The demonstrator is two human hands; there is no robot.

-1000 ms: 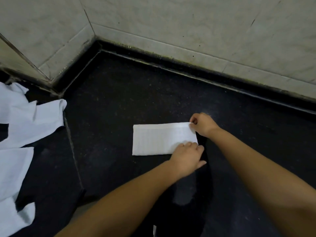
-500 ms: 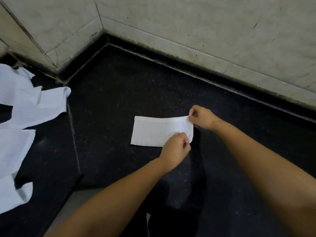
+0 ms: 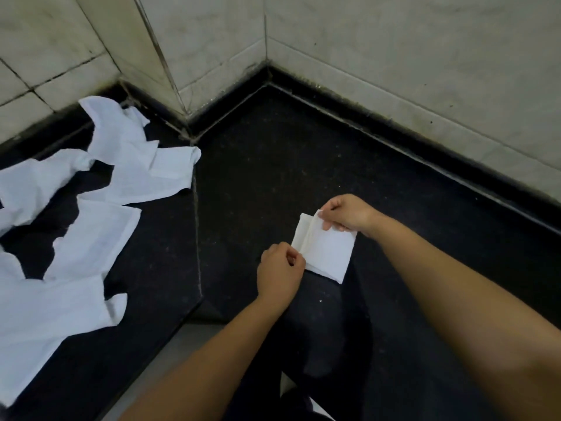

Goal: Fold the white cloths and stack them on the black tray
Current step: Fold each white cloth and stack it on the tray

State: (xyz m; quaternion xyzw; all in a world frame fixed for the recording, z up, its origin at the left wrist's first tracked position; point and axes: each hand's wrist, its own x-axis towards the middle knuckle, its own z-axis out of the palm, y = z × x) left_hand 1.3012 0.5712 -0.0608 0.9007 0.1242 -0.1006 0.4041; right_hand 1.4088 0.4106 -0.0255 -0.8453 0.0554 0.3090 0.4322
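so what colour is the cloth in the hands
White, seen in the head view: cloth.

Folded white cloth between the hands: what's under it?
The folded white cloth lies on the black counter, pinched by the left hand and right hand. Its own lower layers show at the left edge; the surface beneath is covered. No tray visible.
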